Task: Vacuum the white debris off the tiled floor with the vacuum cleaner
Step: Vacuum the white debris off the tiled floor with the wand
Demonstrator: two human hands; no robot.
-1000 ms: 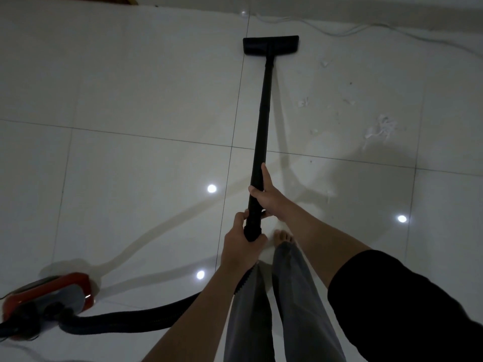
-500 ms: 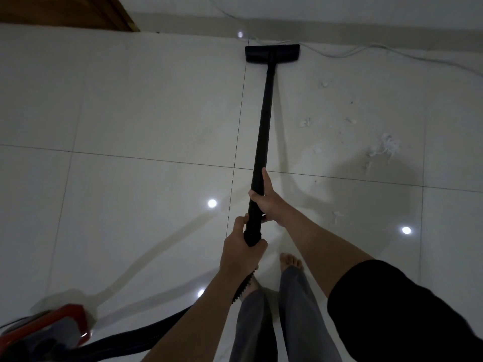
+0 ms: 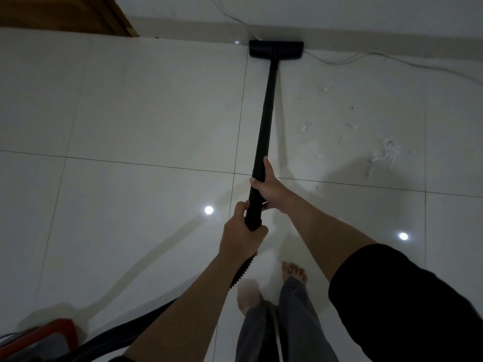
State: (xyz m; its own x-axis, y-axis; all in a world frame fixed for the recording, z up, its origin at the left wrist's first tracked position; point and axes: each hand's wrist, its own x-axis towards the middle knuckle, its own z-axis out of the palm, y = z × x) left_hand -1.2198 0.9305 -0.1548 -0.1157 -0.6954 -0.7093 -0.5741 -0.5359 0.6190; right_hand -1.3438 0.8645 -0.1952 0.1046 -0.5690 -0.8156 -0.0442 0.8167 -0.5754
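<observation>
1. The nozzle (image 3: pixel 276 49) has gone further out over the last second. It now sits at the far edge of the floor (image 3: pixel 130 113), against the base of the wall (image 3: pixel 366 19). A second ago bare tile showed beyond it.

2. Both hands have kept their places on the wand (image 3: pixel 266 121). The right hand (image 3: pixel 266 188) is the farther one, fingers wrapped round the tube with the thumb lying along it. The left hand (image 3: pixel 239 237) is clamped round the near end, where the ribbed hose (image 3: pixel 241 273) joins. Neither grip has loosened.

3. The person has stepped forward. The red canister (image 3: pixel 41 340) now lies at the near left corner, mostly cut off by the frame edge.

4. The debris (image 3: pixel 385 152) has not been touched: the large clump lies right of the wand, and smaller scraps are scattered farther off toward the wall. All of it is well apart from the nozzle (the stroke ran along the tile joint, left of the mess).

5. Judgement: this pass cleaned the strip by the joint but none of the visible scraps, so most of the work remains. With the wall met, the stroke has no more room to go forward. The next pass probably needs to shift right.

6. A white cord (image 3: pixel 366 57) trails along the wall just right of the nozzle and could snag on a sideways sweep.
</observation>
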